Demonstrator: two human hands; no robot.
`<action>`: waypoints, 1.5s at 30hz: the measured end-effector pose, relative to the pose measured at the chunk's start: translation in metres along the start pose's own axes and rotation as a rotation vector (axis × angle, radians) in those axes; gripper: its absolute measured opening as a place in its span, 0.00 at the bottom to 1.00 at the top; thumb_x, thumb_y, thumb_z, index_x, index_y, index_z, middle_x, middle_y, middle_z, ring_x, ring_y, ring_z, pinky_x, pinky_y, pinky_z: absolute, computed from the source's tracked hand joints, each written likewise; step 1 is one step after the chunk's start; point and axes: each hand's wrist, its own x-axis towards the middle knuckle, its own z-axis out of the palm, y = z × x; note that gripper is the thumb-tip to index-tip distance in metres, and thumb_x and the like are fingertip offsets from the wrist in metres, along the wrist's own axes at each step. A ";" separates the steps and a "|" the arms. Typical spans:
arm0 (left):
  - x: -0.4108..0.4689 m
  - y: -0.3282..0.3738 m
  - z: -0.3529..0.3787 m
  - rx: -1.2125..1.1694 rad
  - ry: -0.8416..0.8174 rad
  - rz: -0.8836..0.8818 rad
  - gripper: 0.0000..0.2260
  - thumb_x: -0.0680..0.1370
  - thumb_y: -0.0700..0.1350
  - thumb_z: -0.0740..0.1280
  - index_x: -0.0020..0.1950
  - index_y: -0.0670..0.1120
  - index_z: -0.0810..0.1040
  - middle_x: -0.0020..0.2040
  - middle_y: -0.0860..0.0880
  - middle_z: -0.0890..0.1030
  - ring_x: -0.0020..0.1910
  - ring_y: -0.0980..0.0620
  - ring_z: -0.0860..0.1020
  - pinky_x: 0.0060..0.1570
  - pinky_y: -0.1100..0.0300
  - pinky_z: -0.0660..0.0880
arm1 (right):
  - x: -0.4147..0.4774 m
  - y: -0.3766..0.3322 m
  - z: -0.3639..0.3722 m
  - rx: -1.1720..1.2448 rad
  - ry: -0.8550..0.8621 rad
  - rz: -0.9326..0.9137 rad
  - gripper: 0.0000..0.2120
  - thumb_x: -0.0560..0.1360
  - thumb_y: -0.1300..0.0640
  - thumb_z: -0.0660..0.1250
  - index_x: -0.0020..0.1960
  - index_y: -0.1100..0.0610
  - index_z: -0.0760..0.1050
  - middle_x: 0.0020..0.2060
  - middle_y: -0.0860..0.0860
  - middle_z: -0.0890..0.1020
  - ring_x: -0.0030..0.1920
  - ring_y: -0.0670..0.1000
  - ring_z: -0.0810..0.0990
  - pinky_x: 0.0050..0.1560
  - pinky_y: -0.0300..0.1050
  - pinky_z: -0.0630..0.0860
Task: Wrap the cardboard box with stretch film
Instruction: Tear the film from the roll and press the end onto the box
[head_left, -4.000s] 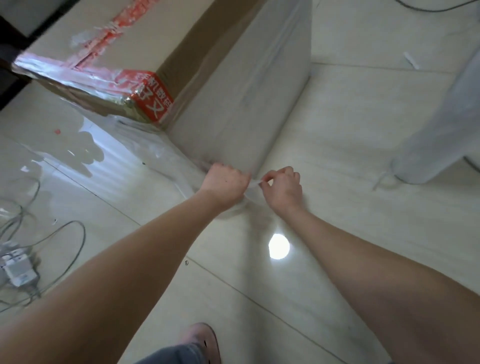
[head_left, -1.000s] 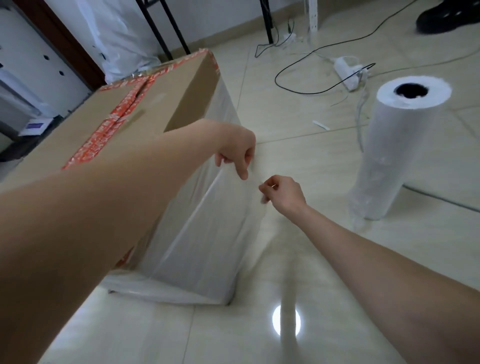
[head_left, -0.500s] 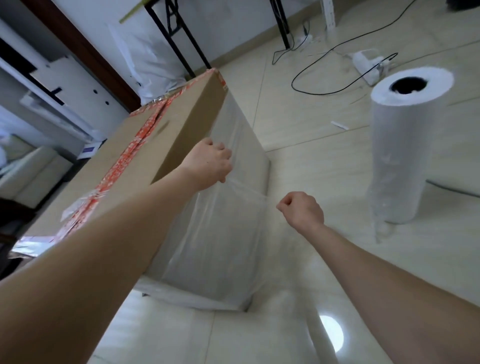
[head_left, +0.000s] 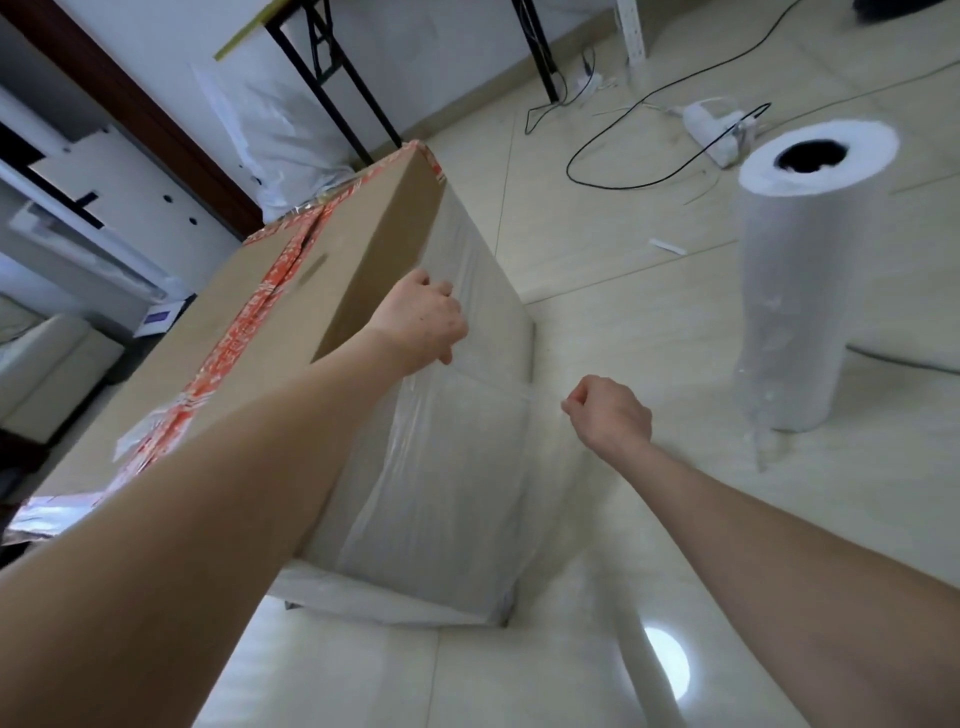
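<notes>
A large cardboard box with red printed tape along its top stands on the tiled floor. Clear stretch film covers its near side face. My left hand rests on the box's upper edge, fingers curled over the film there. My right hand is closed in a fist just right of the box's near corner, pinching a stretched sheet of film that runs down toward me. The big white roll of stretch film stands upright on the floor to the right, apart from both hands.
A white power strip and black cables lie on the floor behind the roll. Black table legs and a white bag stand by the wall behind the box. A pale sofa is at the left.
Four seconds ago both hands pinched film at the box's bottom corner. Since then my left hand rose to the box's top edge; my right hand closed into a fist beside the corner.
</notes>
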 end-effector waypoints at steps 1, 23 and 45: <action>-0.001 0.000 0.003 -0.013 0.009 -0.018 0.11 0.77 0.55 0.64 0.54 0.51 0.79 0.54 0.53 0.80 0.57 0.50 0.73 0.52 0.55 0.66 | -0.002 -0.001 0.003 0.003 -0.003 -0.009 0.07 0.78 0.53 0.62 0.49 0.50 0.78 0.52 0.51 0.82 0.58 0.55 0.77 0.60 0.48 0.71; 0.006 -0.015 -0.017 -0.182 -0.125 -0.023 0.10 0.78 0.56 0.64 0.43 0.51 0.72 0.36 0.55 0.69 0.43 0.49 0.76 0.36 0.59 0.67 | 0.002 0.013 0.033 -0.092 -0.071 0.083 0.10 0.77 0.48 0.64 0.54 0.49 0.81 0.55 0.53 0.81 0.63 0.56 0.73 0.67 0.55 0.64; 0.017 -0.011 0.005 -0.092 -0.185 -0.008 0.11 0.79 0.56 0.62 0.42 0.51 0.68 0.44 0.52 0.74 0.46 0.49 0.77 0.38 0.59 0.67 | 0.032 0.039 0.060 -0.207 -0.159 0.106 0.13 0.75 0.55 0.63 0.58 0.52 0.79 0.58 0.54 0.79 0.61 0.57 0.75 0.63 0.52 0.69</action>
